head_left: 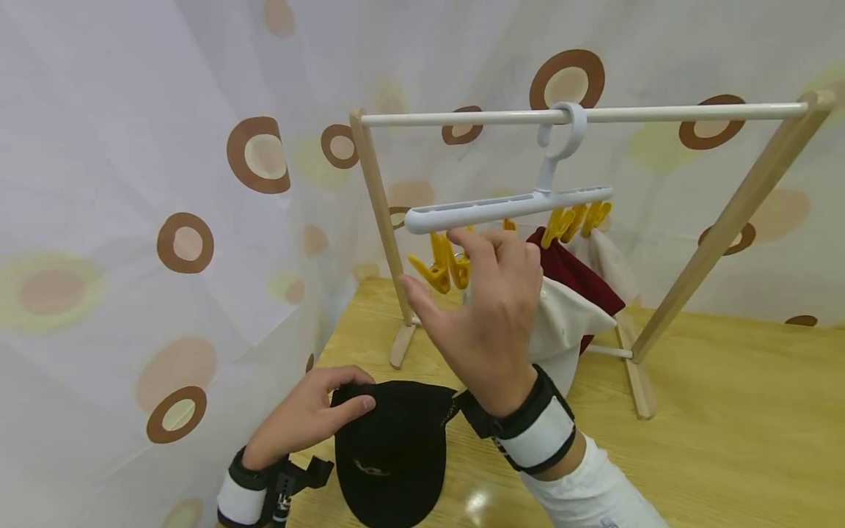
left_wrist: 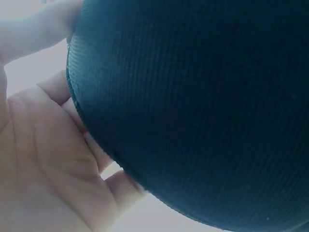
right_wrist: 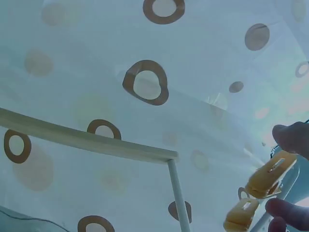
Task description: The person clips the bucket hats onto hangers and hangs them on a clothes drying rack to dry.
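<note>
My left hand (head_left: 310, 411) grips a black cap (head_left: 389, 455) by its crown edge, thumb on top, with the brim toward me. In the left wrist view, the ribbed dark cap (left_wrist: 193, 106) covers the fingertips of the left hand (left_wrist: 48, 150). My right hand (head_left: 491, 315) is raised under the left end of a white hanger (head_left: 488, 211), thumb and index finger spread apart. Yellow clothespins (head_left: 439, 268) hang just beyond that gap. The right wrist view has a yellow clothespin (right_wrist: 270, 176) between the thumb and finger outlines.
The hanger hooks over the white rail (head_left: 455, 119) of a wooden rack (head_left: 733, 220) on a wood-grain table (head_left: 726, 411). More yellow clothespins (head_left: 560, 224) hold a dark red cloth (head_left: 574, 275) and pale cloths (head_left: 561, 315). A patterned sheet (head_left: 132, 132) rises behind and left.
</note>
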Available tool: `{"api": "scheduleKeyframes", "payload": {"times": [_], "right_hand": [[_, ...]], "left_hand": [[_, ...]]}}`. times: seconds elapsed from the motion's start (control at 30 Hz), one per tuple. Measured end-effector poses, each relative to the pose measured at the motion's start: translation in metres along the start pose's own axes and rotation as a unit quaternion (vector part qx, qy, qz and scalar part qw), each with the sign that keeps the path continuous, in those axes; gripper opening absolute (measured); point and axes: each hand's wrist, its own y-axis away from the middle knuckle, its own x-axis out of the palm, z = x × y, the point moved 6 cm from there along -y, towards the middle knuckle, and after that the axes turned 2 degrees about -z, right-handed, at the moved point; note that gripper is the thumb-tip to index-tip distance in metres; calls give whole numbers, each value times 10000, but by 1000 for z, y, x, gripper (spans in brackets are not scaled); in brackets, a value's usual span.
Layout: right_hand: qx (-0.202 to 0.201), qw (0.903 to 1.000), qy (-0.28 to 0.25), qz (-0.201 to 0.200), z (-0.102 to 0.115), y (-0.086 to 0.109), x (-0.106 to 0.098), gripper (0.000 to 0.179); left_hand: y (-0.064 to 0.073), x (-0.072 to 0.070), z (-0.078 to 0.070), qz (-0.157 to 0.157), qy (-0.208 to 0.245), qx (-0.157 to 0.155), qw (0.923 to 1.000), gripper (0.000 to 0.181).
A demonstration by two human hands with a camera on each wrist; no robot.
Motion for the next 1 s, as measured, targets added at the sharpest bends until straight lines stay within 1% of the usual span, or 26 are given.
{"api": "scheduleKeyframes", "payload": {"times": [0.1, 0.2, 0.33, 0.6, 0.77, 0.9, 1.0], "right_hand": [[115, 9996, 260, -9, -3, -1, 7, 51], [156, 9995, 280, -22, -4, -2, 12, 44], [175, 9998, 86, 34, -5, -2, 15, 40], [375, 9981, -450, 185, -8, -6, 16, 42], [578, 9950, -701, 422, -13, -6, 19, 37], [678, 9922, -746, 728, -15, -5, 22, 33], [862, 9881, -823, 970, -18, -4, 24, 32]], "left_hand": [[1, 2, 2, 21, 44, -69, 10000, 14], [2, 3, 4, -7, 40, -112, 9999, 14], [3, 4, 5, -34, 54, -120, 9999, 14], [2, 4, 9, -51, 154, -151, 9998, 14], [1, 4, 8, -42, 191, -125, 9997, 13], [0, 1, 6, -27, 35, -61, 10000, 13], [-2, 0, 4, 45, -143, 2, 9999, 15]]}}
